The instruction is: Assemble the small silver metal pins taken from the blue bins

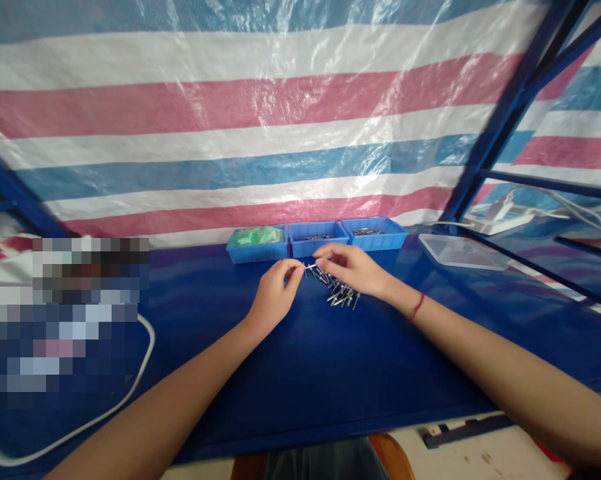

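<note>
A small heap of several thin metal pins (341, 292) lies on the blue table (330, 373). My left hand (274, 297) and my right hand (353, 268) meet just above the heap's far end. Both pinch the ends of one small metal pin (310, 267) between thumb and fingertips. A red string circles my right wrist.
Three blue bins stand in a row at the table's back: the left bin (256, 244) holds green bags, the middle bin (316, 239) and right bin (374, 233) hold metal parts. A clear plastic lid (461, 252) lies at the right. A white cable (105, 410) curves at the left. A striped tarp hangs behind.
</note>
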`<state>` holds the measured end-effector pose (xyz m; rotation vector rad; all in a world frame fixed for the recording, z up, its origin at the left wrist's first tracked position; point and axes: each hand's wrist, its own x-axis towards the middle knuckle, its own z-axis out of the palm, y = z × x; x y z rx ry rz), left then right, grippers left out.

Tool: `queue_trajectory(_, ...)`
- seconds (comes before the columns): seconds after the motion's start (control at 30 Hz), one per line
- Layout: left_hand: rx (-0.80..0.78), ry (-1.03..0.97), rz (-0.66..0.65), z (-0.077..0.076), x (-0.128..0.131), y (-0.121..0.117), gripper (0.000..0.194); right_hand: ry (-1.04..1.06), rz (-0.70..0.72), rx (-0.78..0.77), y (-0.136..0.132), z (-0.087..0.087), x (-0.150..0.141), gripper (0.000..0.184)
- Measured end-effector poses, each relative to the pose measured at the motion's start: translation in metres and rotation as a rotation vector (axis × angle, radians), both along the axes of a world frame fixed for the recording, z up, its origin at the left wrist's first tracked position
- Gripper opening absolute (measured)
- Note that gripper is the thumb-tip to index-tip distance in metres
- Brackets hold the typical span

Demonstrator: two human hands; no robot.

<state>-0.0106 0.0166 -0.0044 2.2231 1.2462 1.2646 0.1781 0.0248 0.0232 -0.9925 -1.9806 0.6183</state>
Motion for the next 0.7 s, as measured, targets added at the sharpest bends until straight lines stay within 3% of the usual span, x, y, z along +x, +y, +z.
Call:
queue_trajectory(0.23,-0.023,-0.125,-0.01,0.005,0.006,-0.01,0.015,-0.033,-0.022,0.078,-0.017,-0.012,-0.007,0.021)
queue_trajectory(0.43,-0.083,-0.249,-0.045,0.005,0.008,-0.014,0.018,0.092,-0.012,-0.018,-0.025,-0.019,-0.013,0.025)
queue_trajectory(0.7,-0.061,-0.251,-0.102,0.006,0.007,-0.016,0.014,0.142,0.025,-0.077,-0.029,-0.019,-0.016,0.025)
